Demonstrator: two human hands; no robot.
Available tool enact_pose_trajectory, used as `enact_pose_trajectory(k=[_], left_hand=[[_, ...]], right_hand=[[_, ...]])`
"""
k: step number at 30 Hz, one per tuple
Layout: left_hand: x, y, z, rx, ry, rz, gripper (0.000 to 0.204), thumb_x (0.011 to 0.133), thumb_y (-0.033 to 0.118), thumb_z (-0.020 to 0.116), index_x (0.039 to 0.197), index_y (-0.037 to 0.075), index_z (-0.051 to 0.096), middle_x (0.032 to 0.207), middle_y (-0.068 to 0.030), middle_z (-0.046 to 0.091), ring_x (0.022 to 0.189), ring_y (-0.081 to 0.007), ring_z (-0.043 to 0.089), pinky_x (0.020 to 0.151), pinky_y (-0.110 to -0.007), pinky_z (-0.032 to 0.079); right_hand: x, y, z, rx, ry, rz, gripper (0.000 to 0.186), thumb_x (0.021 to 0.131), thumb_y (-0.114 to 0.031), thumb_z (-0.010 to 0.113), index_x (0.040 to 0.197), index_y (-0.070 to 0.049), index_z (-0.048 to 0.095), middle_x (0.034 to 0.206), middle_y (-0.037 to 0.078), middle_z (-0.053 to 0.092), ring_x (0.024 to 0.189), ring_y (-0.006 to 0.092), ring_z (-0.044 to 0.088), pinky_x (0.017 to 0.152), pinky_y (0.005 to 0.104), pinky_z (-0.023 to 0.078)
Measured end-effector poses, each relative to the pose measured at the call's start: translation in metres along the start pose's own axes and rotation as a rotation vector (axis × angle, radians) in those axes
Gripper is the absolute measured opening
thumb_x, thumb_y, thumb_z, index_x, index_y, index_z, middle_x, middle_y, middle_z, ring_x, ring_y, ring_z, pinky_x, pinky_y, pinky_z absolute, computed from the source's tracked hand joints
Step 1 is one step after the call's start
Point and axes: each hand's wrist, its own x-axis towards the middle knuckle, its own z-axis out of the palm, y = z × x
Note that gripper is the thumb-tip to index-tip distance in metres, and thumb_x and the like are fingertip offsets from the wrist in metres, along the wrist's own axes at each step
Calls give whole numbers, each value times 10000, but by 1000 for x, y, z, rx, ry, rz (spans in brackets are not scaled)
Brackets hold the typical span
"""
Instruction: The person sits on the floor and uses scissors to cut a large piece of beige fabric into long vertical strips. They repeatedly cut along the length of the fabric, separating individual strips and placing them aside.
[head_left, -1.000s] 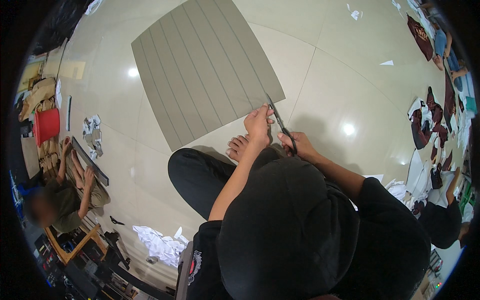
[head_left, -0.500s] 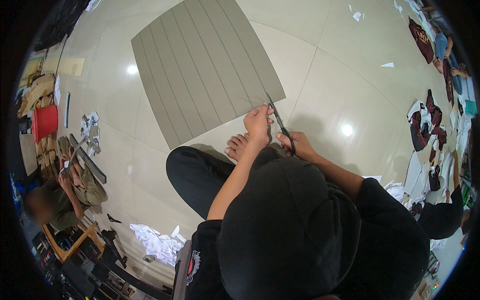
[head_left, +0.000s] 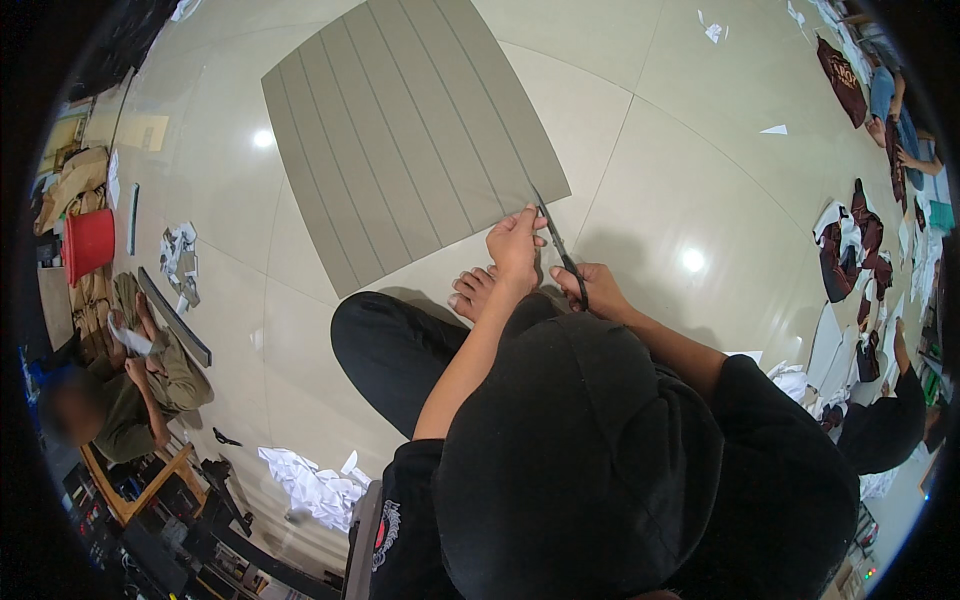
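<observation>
A large greyish-tan sheet point(head_left: 400, 130) with evenly spaced dark stripes lies on the floor ahead of me. My right hand point(head_left: 597, 290) is closed round the handles of long dark scissors point(head_left: 567, 258). Their blades reach the sheet's near edge, close to its right corner and beside the last stripe. Just left of the blades, my left hand point(head_left: 514, 246) pinches that same edge between thumb and fingers. Whether the blades are parted is too fine to see. My bare foot point(head_left: 472, 294) rests just below the left hand.
White paper scraps point(head_left: 315, 485) are heaped at lower left, with more offcuts point(head_left: 180, 262) farther up. A seated co-worker point(head_left: 130, 400) is at the left. Dark red and white pieces point(head_left: 850, 240) lie at the right, near other people. A small white scrap point(head_left: 774, 129) sits at upper right.
My hands, the scissors and the sheet are nearly where they were. The co-worker at the left has shifted their hands, and a pale piece now shows there.
</observation>
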Motion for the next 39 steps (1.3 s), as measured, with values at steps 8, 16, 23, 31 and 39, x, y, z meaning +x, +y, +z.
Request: enact_pose_trajectory(k=[8,16,23,31,39], left_hand=[[-2,2,0,-9,-9,1,235,946,240,720,894,13,688,764,-58,712,491,-63,458,453,-232,347],[-1,0,1,-4,-7,2,224,934,259,729,915,41,678,759,-28,697,486,-58,441,426,-224,304],[-2,2,1,-8,-7,-7,232,930,263,734,920,37,680,781,-37,702,487,-62,443,424,-226,309],[1,-1,0,-47,-9,-8,234,918,254,746,927,35,663,772,-38,686,506,-63,452,448,-229,325],[-3,5,0,-90,-1,-32,230,917,236,746,865,31,656,725,-46,668,513,-61,407,481,-243,313]], right_hand=[[3,5,0,47,-1,16,439,886,-410,764,711,-41,603,556,18,524,456,116,495,429,282,366],[5,9,0,38,-2,24,426,885,-392,768,710,-43,599,561,18,526,452,118,499,420,282,361],[4,9,1,1,6,8,428,890,-388,756,699,-46,584,572,19,524,460,121,500,428,287,369],[4,0,3,63,13,32,429,881,-411,757,700,-61,587,578,10,517,462,127,492,433,293,375],[7,-25,5,103,-29,19,418,886,-410,760,724,-83,555,590,-4,499,466,111,476,447,271,374]])
